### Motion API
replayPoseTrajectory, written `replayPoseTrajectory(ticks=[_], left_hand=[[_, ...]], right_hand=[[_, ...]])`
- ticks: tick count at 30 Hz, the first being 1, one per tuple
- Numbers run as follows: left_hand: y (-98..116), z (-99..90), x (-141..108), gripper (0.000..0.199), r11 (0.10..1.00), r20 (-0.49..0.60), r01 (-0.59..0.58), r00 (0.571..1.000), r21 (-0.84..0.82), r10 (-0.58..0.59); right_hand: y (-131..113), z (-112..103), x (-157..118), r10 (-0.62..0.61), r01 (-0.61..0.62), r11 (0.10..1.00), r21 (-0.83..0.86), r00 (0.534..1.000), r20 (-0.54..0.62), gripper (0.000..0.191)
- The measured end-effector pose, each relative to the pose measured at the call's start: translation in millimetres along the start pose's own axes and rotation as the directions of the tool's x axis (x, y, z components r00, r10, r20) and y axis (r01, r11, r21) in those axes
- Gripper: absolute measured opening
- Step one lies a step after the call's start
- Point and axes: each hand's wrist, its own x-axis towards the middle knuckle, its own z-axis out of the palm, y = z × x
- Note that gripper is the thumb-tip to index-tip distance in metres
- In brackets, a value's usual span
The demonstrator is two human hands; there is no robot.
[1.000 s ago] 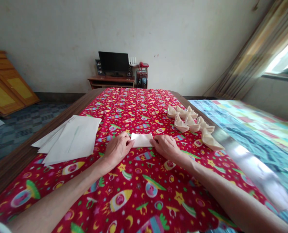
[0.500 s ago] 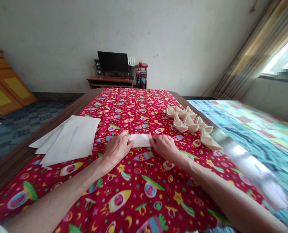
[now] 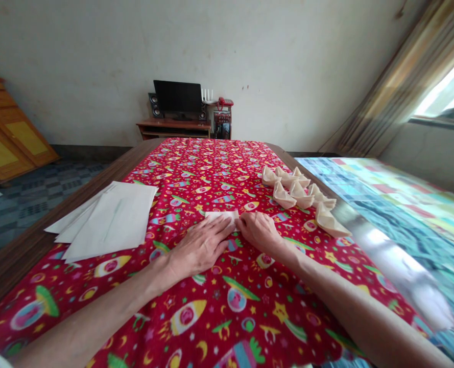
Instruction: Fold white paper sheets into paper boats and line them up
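A small folded strip of white paper [image 3: 223, 214] lies on the red patterned cloth in front of me. Across it rests my left hand [image 3: 202, 246], fingers stretched out flat and covering much of its front and left part. The curled fingers of my right hand [image 3: 259, 229] pinch the strip at its right end. Off to the right, several folded paper boats [image 3: 302, 195] sit in a cluster. Left of my hands is a fanned stack of white paper sheets [image 3: 114, 220].
The red cloth [image 3: 211, 168] covers most of a dark wooden table [image 3: 8, 255]. Beyond its far end stand a monitor [image 3: 178, 97] and speakers on a small desk. A bed [image 3: 399, 214] adjoins on the right; a yellow cabinet [image 3: 16, 133] stands at left.
My left hand has let go of the strip's left end and moved right, now lying flat over the paper. My right hand stays at the right end.
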Motion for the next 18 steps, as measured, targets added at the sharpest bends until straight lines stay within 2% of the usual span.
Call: replayPoseTrajectory(ticks=[3, 6, 9, 11, 12, 14, 18], left_hand=[[2, 0.1, -2, 0.044, 1.0, 0.042, 0.012, 0.999, 0.018, -0.013], [1, -1.1, -2, 0.045, 1.0, 0.068, 0.01, 0.998, 0.02, -0.012], [1, -2.3, -1, 0.044, 1.0, 0.07, 0.011, 0.997, 0.006, -0.012], [2, -2.6, -1, 0.042, 1.0, 0.063, 0.008, 0.998, 0.0, -0.008], [2, -2.5, -1, 0.042, 1.0, 0.061, 0.011, 0.998, 0.001, -0.011], [3, -1.8, -1, 0.042, 0.999, 0.061, 0.032, 0.998, 0.014, -0.033], [6, -2.1, -4, 0.044, 0.996, 0.052, 0.079, 0.995, 0.037, -0.081]], right_hand=[[2, 4, 0, -0.014, 0.015, 1.0, 0.027, 0.999, -0.03, 0.031], [5, 5, -1, -0.048, 0.069, 0.987, 0.142, 0.988, -0.147, 0.026], [5, -3, -9, -0.122, 0.211, 0.938, 0.275, 0.944, -0.307, 0.025], [4, -10, -20, -0.25, 0.362, 0.886, 0.288, 0.899, -0.361, 0.033], [3, -14, -26, -0.333, 0.432, 0.855, 0.286, 0.881, -0.336, 0.037], [1, -18, -38, -0.43, 0.479, 0.822, 0.309, 0.877, -0.215, 0.045], [4, -19, -49, -0.486, 0.472, 0.816, 0.333, 0.873, -0.047, 0.056]])
